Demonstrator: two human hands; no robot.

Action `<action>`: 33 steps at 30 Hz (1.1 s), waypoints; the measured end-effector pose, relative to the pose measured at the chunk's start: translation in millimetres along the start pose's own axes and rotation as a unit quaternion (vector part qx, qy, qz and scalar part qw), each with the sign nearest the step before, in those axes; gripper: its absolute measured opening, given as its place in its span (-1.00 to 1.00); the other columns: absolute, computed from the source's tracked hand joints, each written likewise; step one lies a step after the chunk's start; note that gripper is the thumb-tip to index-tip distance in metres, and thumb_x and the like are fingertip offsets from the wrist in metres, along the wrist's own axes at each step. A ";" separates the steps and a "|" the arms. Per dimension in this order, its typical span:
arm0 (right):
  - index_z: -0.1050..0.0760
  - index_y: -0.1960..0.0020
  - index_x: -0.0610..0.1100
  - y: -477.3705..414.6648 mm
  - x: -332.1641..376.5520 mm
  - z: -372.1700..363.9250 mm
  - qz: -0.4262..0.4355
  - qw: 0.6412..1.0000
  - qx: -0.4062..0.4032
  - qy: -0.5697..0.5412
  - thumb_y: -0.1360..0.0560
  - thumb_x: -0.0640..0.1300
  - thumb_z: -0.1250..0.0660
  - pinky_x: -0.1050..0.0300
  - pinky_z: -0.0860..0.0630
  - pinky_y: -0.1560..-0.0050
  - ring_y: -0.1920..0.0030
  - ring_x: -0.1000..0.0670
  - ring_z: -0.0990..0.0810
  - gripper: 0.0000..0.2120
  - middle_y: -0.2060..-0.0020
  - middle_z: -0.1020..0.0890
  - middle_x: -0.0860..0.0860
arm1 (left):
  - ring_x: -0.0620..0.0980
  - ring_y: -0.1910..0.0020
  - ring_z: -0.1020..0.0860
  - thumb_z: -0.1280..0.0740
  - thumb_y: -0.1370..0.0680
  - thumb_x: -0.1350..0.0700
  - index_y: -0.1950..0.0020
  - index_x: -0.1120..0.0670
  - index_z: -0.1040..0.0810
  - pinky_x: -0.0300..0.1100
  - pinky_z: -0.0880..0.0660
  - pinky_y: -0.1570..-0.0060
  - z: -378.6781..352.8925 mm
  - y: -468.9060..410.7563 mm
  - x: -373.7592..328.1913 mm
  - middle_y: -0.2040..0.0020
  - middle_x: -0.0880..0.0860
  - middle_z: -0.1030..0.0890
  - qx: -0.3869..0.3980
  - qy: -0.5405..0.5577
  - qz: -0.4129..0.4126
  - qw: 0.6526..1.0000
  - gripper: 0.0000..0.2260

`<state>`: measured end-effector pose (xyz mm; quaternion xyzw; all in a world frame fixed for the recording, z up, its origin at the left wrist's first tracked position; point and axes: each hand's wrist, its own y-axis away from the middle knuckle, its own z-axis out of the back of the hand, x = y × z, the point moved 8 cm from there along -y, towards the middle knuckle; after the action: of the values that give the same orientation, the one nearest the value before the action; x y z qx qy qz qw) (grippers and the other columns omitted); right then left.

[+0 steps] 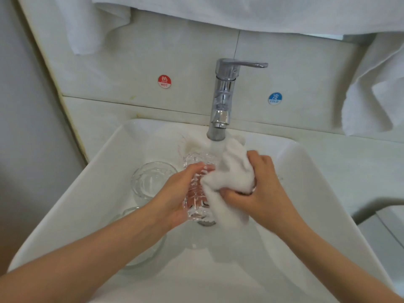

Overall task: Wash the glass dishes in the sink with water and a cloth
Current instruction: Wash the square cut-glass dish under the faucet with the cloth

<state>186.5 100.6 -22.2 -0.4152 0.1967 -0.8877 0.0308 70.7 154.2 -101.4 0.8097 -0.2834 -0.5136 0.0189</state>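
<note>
My left hand [175, 197] grips a clear patterned glass dish [196, 189], tilted on edge over the middle of the white sink [310, 182]. My right hand [260, 189] clutches a white cloth [231, 173] that is pressed against the dish's right side. Water runs from the chrome tap [220, 101] onto the cloth and the dish. A clear glass bowl [150, 180] sits in the sink to the left of my left hand. Another glass dish [144, 256] lies partly hidden under my left forearm.
White towels [371, 88] hang at the right and along the top. Red HOT [164, 81] and blue COLD [274, 98] stickers mark the tiled wall behind the tap. The drain [206, 223] shows just below the held dish.
</note>
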 end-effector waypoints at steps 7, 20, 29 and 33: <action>-0.24 0.09 0.00 0.1 4.3 -3.7 0.024 0.997 -0.063 0.038 -0.29 -0.17 -0.47 0.52 -0.36 0.17 0.10 0.36 -0.37 -0.59 0.04 -0.27 0.06 | 0.01 0.39 -0.53 -0.31 -0.51 0.02 0.18 0.09 -0.60 -0.20 -0.45 0.38 0.9 -1.4 12.8 0.32 0.10 -0.56 -0.001 -0.036 0.024 0.999 -0.83; -0.40 -0.10 -0.20 -9.6 -13.3 20.0 0.043 0.993 -0.068 0.090 -0.34 -0.19 -0.43 0.59 -0.27 0.07 0.17 0.27 -0.29 -0.62 -0.09 -0.43 -0.11 | 0.09 0.16 -0.67 -0.23 -0.53 0.08 -0.04 0.19 -0.59 -0.13 -0.63 0.22 -8.9 -1.0 0.5 0.03 0.15 -0.68 0.051 0.000 -0.006 0.999 -0.76; -0.31 -0.26 -0.02 12.8 11.6 -29.2 0.139 0.987 0.051 0.060 -0.28 0.11 -0.40 0.35 -0.41 -0.12 -0.17 0.07 -0.46 -0.39 -0.30 -0.31 0.02 | 0.22 0.02 -0.57 -0.40 -0.30 0.01 -0.20 0.28 -0.54 -0.08 -0.52 0.16 -5.0 1.3 11.6 -0.15 0.33 -0.56 0.026 -0.001 0.040 0.999 -0.46; -0.44 -0.20 -0.21 -11.7 -25.8 3.1 0.044 0.994 -0.005 0.102 -0.33 -0.09 -0.49 0.55 -0.28 0.05 -0.03 0.02 -0.47 -0.50 -0.17 -0.29 0.06 | 0.10 0.17 -0.67 -0.22 -0.55 0.11 -0.05 0.22 -0.56 -0.16 -0.62 0.26 -8.2 0.4 10.4 0.00 0.18 -0.67 0.050 0.032 0.039 0.997 -0.77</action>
<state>207.0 116.0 -34.7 -0.3136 0.2214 -0.9221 0.0479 80.7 146.8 -106.0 0.8142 -0.3394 -0.4710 0.0072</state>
